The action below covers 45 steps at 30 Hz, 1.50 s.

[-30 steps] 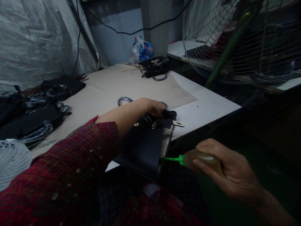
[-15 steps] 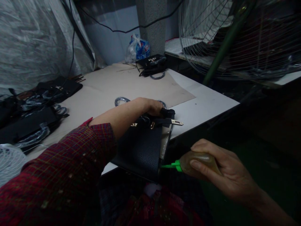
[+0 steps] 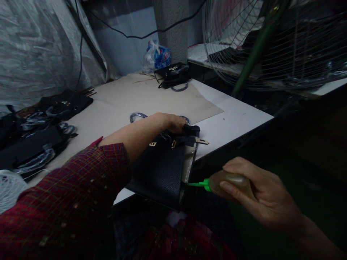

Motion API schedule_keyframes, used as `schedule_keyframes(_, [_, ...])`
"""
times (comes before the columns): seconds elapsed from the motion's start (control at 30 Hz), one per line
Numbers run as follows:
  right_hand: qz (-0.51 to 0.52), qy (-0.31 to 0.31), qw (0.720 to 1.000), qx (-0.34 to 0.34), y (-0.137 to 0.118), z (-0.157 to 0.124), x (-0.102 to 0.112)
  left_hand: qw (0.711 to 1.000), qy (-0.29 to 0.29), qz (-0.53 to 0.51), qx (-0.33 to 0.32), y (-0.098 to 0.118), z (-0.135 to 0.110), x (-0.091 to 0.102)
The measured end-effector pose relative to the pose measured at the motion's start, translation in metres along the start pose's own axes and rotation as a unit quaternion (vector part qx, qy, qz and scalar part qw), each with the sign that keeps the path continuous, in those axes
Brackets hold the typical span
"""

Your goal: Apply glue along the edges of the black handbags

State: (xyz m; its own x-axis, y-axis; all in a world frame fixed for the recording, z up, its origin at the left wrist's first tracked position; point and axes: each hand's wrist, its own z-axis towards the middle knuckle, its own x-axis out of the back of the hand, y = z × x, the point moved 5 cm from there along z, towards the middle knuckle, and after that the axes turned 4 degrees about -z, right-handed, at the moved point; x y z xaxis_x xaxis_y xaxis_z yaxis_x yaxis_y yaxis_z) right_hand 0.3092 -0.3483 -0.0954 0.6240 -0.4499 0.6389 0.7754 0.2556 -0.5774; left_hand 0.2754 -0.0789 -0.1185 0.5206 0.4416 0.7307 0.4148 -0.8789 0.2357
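Note:
A black leather handbag (image 3: 159, 169) lies at the table's front corner, its lower end past the edge. My left hand (image 3: 177, 124) reaches across it and is closed on the bag's upper part, near a black strap with a metal tip (image 3: 202, 141); the fingertips are mostly hidden. My right hand (image 3: 260, 191) is wrapped round a squeeze bottle (image 3: 230, 184) of amber-brown content. The bottle's green nozzle (image 3: 199, 184) points left at the bag's side edge, where a pale inner strip (image 3: 187, 166) shows. I cannot tell whether the tip touches.
More black handbags (image 3: 35, 141) are heaped on the table's left. Another black handbag (image 3: 173, 74) lies at the far end, before a plastic bag (image 3: 157, 56). Brown paper (image 3: 114, 97) covers much of the white table (image 3: 244, 112). A large wire-caged fan (image 3: 230, 47) stands at the right.
The bottle's nozzle has moved up slightly along the bag's side edge, with my right hand. My left hand keeps its place on the bag. The whole view has shifted a little.

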Motion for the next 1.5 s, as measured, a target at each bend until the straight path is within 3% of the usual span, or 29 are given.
schedule_keyframes(0.17, [0.034,-0.045,0.998,0.026,-0.003,0.000,0.000,1.000,0.010,-0.003,-0.007,0.001,0.000,0.000])
schedule_keyframes(0.4, [-0.004,0.014,1.000,0.010,0.003,0.000,0.001,1.000,0.003,0.006,-0.014,-0.002,0.003,-0.001])
schedule_keyframes(0.6, [0.041,-0.033,0.999,0.012,0.003,-0.001,-0.001,1.000,0.008,0.015,0.002,0.003,-0.003,0.001])
schedule_keyframes(0.8, [0.007,0.007,1.000,-0.028,0.007,-0.001,0.000,1.000,0.005,0.006,-0.016,0.001,0.000,0.000])
schedule_keyframes(0.97, [0.035,-0.044,0.996,-0.065,0.011,-0.003,-0.004,1.000,0.015,0.002,-0.014,0.002,-0.001,0.001])
schedule_keyframes(1.13, [0.023,-0.005,0.996,-0.091,0.015,-0.005,-0.001,0.999,0.012,0.027,-0.027,0.003,-0.001,0.001])
schedule_keyframes(1.3, [0.051,-0.046,0.991,-0.112,0.014,-0.007,-0.005,0.998,0.041,0.056,-0.008,0.008,-0.008,-0.001])
schedule_keyframes(1.37, [0.022,-0.015,0.993,-0.119,0.017,-0.011,0.008,0.995,0.067,0.070,0.012,0.010,-0.017,0.001])
schedule_keyframes(1.5, [-0.041,0.125,0.979,-0.156,0.026,-0.030,0.042,0.988,0.124,0.085,0.037,0.006,-0.059,0.022])
